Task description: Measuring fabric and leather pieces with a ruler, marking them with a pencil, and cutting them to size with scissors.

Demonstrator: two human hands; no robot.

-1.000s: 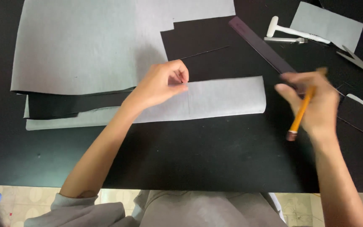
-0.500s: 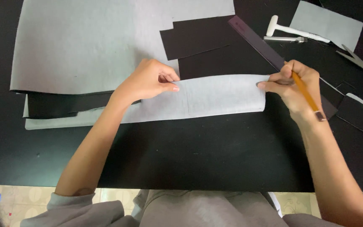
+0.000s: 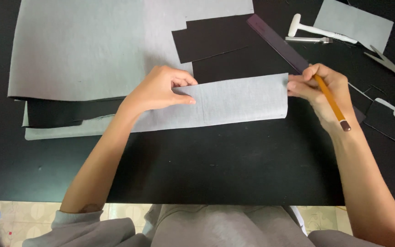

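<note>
Fabric strip (image 3: 234, 103) lies below the dark ruler (image 3: 275, 43), long axis left to right. My left hand (image 3: 161, 89) presses flat on it; my right hand (image 3: 321, 89) pinches its right end, pencil (image 3: 330, 103) tucked in. I judge I'm squaring it; marking needs the ruler laid across.

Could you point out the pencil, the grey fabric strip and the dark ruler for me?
pencil (image 3: 329, 101), head view, on the middle of its orange shaft, held in the right hand (image 3: 323, 93).
grey fabric strip (image 3: 243, 101), head view, on its bare middle.
dark ruler (image 3: 270, 36), head view, on its upper stretch.
</note>
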